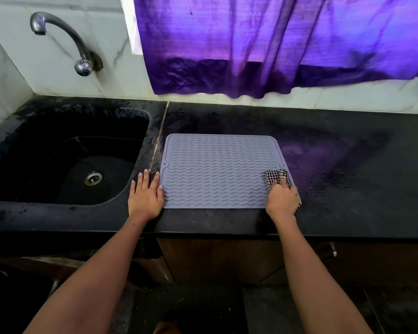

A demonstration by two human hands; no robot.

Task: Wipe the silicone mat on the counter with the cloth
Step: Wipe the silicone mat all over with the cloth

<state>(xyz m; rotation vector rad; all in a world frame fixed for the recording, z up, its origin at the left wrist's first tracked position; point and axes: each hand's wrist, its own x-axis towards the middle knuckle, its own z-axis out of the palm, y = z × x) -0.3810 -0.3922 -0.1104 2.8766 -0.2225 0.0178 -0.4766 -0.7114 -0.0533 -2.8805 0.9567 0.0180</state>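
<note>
Two hands are used here: the mat [217, 169] is steadied on the table by the flat, released left hand [145, 196] at its left edge, while the cloth [276, 178] is clenched in the right hand [282, 200] at the mat's near right corner. Wiping looks underway; strokes toward the left side are probably needed next.

To my left a deep black stone sink [65, 131] is sunk into the worktop, with a round metal drain [93, 178] at the bottom of its basin. Above it a curved chrome tap [65, 42] comes out of the pale marble wall tiles [58, 75]. Straight ahead of me a crumpled purple cloth curtain [263, 44] hangs down over the wall. Below the worktop's front edge I see brown wooden cabinet doors [227, 259].
</note>
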